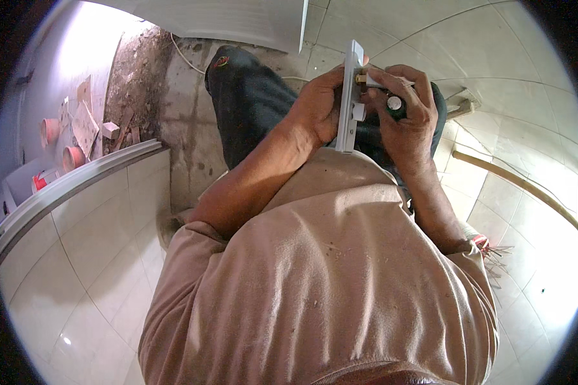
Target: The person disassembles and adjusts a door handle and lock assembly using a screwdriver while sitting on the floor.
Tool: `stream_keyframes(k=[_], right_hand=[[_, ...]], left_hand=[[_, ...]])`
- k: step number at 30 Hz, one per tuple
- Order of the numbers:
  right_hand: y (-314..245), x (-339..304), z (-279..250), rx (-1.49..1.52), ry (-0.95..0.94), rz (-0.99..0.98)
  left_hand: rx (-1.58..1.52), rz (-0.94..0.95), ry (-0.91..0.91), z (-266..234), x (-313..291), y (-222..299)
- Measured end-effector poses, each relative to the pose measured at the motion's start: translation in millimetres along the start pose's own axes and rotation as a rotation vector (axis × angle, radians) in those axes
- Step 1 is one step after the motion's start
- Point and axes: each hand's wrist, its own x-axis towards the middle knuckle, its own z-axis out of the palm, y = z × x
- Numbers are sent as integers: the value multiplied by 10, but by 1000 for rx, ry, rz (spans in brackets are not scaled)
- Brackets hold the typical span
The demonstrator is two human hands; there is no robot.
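Note:
In front of my chest, a white electrical faceplate (pixel 349 102) stands on edge, seen nearly side-on. My left hand (pixel 321 102) is closed around its left side. A small brass-coloured piece (pixel 361 79) and a white knob-like block (pixel 359 113) stick out from its right side. My right hand (pixel 410 112) is closed on a dark green-handled tool (pixel 395 108) with a pale round end; its tip is hidden. A slim white piece (pixel 377 82) runs from the right fingers toward the brass piece.
A white panel (pixel 237 19) lies ahead, beside a pale cable (pixel 186 56). Low tiled wall with a white ledge (pixel 77 186) at left; beyond it, orange pipe ends (pixel 74 157) and debris. At right, a wooden strip (pixel 517 183) and several wire ends (pixel 494 251) on tiles.

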Motion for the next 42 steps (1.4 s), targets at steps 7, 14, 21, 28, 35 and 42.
stream_keyframes(k=[7,14,21,28,35,42], right_hand=[[151,145,-212,-19,-267,-62],[232,268,-199,16,-305,-130],[121,211,-21,66,-262,111],[144,40,97,103,-306,201],[73,3,119,19,-351,293],[125,-40,84,60,-357,327]], left_hand=[[32,11,-36,41,-50,36],[132,88,-42,38,-37,-2],[174,176,-7,-46,-41,28],[167,140,110,-202,-79,-98],[404,223,66,-319,-64,-156],[145,97,188,-220,-59,-152]])
